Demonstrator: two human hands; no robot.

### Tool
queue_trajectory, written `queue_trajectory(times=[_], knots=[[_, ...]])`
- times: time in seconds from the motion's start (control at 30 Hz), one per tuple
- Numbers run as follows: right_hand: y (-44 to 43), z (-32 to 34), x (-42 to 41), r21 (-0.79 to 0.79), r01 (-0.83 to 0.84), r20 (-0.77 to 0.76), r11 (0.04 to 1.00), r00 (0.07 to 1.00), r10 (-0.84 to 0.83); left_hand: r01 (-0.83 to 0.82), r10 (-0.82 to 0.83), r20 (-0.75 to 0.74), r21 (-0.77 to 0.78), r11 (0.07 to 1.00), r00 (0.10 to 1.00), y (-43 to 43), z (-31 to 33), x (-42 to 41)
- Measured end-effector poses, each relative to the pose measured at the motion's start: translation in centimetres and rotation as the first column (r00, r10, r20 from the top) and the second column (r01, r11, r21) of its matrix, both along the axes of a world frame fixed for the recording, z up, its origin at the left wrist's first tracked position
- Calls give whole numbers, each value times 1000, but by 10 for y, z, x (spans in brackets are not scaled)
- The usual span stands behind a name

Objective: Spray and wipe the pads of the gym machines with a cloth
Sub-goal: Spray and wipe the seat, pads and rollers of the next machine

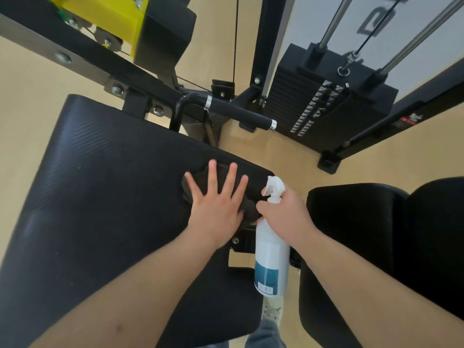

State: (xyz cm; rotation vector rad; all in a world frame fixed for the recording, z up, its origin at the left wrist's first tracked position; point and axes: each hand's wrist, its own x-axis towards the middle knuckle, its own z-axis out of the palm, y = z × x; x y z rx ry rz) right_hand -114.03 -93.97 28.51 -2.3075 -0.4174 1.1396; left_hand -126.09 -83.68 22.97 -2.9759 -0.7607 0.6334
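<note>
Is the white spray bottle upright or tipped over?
Upright: the white plastic spray bottle hangs nozzle-up from the right hand, gripped at its neck.

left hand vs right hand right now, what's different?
The left hand lies flat with fingers spread, pressing the dark cloth onto the large pad. The right hand is curled round the neck of the spray bottle. The left hand is over the large pad, the right hand beside its edge. Both are bare.
</note>
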Motion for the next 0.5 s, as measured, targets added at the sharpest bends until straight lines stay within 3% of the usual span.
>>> queue_trajectory(times=[0.1,0.27,0.43,0.5], knots=[[-2,-2,5,35,27,2,999,1000,-27,82,-83,25,44,996,996,25,-7,25],[-9,2,10,57,79,29,995,996,-81,-58,56,44,34,998,997,10,-8,53],[-19,12,16,29,135,22,990,990,-136,324,-323,31,-147,934,946,-38,-18,31],[-22,14,16,10,89,46,996,995,-90,362,-359,49,-195,912,932,-33,-16,28]])
